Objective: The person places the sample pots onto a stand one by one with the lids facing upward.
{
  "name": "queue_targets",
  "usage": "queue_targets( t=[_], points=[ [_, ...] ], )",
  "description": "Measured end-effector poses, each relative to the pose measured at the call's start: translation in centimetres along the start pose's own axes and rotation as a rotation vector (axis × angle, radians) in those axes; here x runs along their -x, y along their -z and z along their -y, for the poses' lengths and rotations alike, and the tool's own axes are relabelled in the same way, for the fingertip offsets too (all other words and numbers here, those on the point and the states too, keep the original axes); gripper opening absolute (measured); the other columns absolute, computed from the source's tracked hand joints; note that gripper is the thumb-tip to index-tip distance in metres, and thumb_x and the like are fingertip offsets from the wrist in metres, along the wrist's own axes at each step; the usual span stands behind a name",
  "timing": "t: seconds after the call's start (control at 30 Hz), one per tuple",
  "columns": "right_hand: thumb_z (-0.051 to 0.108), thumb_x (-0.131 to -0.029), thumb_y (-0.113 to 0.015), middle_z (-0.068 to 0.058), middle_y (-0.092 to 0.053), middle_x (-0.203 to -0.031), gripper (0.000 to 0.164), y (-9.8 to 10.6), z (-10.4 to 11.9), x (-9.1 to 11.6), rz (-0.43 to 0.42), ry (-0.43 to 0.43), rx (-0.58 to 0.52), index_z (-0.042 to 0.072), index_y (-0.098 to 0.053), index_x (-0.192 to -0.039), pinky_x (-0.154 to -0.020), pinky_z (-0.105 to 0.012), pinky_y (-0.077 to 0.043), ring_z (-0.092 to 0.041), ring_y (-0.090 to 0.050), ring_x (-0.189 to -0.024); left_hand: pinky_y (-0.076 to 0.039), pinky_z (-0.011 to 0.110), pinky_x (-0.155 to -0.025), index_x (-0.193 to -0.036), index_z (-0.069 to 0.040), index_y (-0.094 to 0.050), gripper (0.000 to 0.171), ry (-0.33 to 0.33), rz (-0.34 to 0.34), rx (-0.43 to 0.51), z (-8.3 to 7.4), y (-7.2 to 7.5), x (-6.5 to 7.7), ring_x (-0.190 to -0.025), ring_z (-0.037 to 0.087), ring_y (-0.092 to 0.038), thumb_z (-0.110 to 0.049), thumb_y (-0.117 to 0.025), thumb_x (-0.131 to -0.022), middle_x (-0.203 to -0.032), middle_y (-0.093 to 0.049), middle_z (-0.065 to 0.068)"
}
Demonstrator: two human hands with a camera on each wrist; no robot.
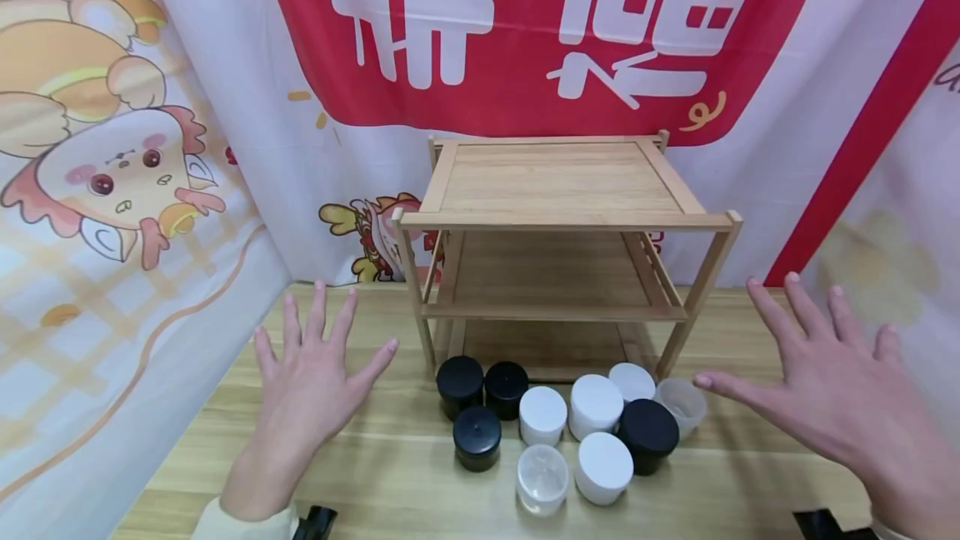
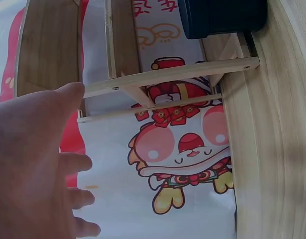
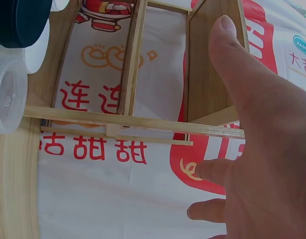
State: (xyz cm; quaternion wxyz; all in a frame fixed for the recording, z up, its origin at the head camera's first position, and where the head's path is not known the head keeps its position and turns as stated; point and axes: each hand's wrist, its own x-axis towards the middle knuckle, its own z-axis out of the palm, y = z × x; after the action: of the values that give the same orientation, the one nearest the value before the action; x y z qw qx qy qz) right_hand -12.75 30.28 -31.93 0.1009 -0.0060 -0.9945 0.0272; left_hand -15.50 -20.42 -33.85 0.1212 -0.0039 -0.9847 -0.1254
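Observation:
My left hand (image 1: 311, 390), fingers spread, is held over the left part of the table and touches nothing. On the other side my right hand (image 1: 840, 390) is spread the same way, its thumb pointing toward a clear-lidded jar (image 1: 681, 407). Between the hands stands a group of small round jars. Several have black lids, such as the black jar (image 1: 461, 386) nearest my left hand and another black jar (image 1: 648, 433) at the right. Several white jars (image 1: 604, 467) stand among them, with a second clear jar (image 1: 542, 480) at the front.
Behind the jars stands a three-tier wooden rack (image 1: 566, 182) with bare shelves. A printed cloth (image 1: 360, 157) hangs behind it, and more printed cloth (image 1: 112, 298) closes off the left side. All stands on a wood-grain table (image 1: 405, 490).

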Motion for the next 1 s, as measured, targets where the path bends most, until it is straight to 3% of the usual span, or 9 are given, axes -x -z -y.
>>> queue_targets(
  t=[0.07,0.13,0.23,0.37,0.53,0.73,1.0],
  points=[
    [0.094,-0.081,-0.059,-0.035,-0.012,-0.174,0.131,0.0,0.0,0.0,-0.006,0.007,-0.007,0.017,-0.010,-0.174,-0.105,-0.094,-0.010,-0.069,-0.004,-0.155,0.000,0.084,-0.123,-0.173,-0.017,-0.023,0.093,-0.024,-0.026,0.044,-0.1,-0.1,-0.2,-0.164,0.056,-0.002,-0.077,-0.044,-0.103,-0.181,-0.002,0.019],
    [0.092,-0.081,-0.060,-0.035,-0.011,-0.175,0.130,-0.1,-0.1,0.0,-0.019,0.019,-0.013,0.016,-0.009,-0.174,-0.105,-0.094,-0.010,-0.068,-0.004,-0.156,-0.009,0.079,-0.127,-0.171,-0.015,-0.028,0.088,-0.041,-0.055,0.156,-0.3,-0.3,-0.5,-0.164,0.053,-0.013,-0.071,-0.047,-0.106,-0.181,-0.012,0.019],
    [0.089,-0.083,-0.063,-0.034,-0.011,-0.175,0.129,-0.5,-0.3,0.0,-0.044,0.049,-0.034,0.015,-0.009,-0.174,-0.111,-0.091,-0.012,-0.064,-0.004,-0.158,-0.025,0.069,-0.130,-0.167,-0.013,-0.038,0.076,-0.040,-0.092,0.426,-1.2,-1.0,-1.1,-0.161,0.045,-0.031,-0.061,-0.051,-0.109,-0.176,-0.032,0.017],
    [0.083,-0.084,-0.070,-0.030,-0.011,-0.178,0.127,-1.2,0.0,0.1,-0.074,0.108,-0.110,0.015,-0.011,-0.174,-0.117,-0.084,-0.020,-0.059,-0.013,-0.160,-0.037,0.057,-0.129,-0.160,-0.016,-0.050,0.063,0.025,-0.113,0.810,-2.4,-1.9,-2.0,-0.154,0.035,-0.047,-0.054,-0.055,-0.110,-0.166,-0.050,0.010],
    [0.072,-0.083,-0.081,-0.023,-0.017,-0.179,0.125,-2.0,0.5,0.3,-0.101,0.141,-0.221,0.020,-0.014,-0.174,-0.101,-0.086,-0.036,-0.060,-0.033,-0.151,-0.039,0.047,-0.128,-0.156,-0.020,-0.053,0.052,0.053,-0.109,1.119,-3.3,-2.5,-3.0,-0.148,0.022,-0.053,-0.046,-0.056,-0.112,-0.159,-0.058,0.001],
    [0.063,-0.082,-0.087,-0.022,-0.020,-0.179,0.123,-2.9,1.2,0.2,-0.084,0.159,-0.351,0.022,-0.016,-0.174,-0.098,-0.088,-0.035,-0.060,-0.034,-0.150,-0.046,0.033,-0.122,-0.155,-0.018,-0.054,0.045,0.043,-0.088,1.312,-3.5,-3.0,-4.0,-0.143,0.014,-0.057,-0.035,-0.054,-0.114,-0.153,-0.061,0.003],
    [0.061,-0.081,-0.089,-0.020,-0.023,-0.179,0.124,-3.8,2.1,0.0,-0.072,0.166,-0.407,0.026,-0.016,-0.174,-0.095,-0.089,-0.036,-0.057,-0.035,-0.152,-0.052,0.029,-0.111,-0.150,-0.012,-0.058,0.045,0.063,-0.082,1.338,-4.2,-3.5,-5.7,-0.129,0.018,-0.060,-0.037,-0.056,-0.113,-0.140,-0.067,0.006]
  ],
)
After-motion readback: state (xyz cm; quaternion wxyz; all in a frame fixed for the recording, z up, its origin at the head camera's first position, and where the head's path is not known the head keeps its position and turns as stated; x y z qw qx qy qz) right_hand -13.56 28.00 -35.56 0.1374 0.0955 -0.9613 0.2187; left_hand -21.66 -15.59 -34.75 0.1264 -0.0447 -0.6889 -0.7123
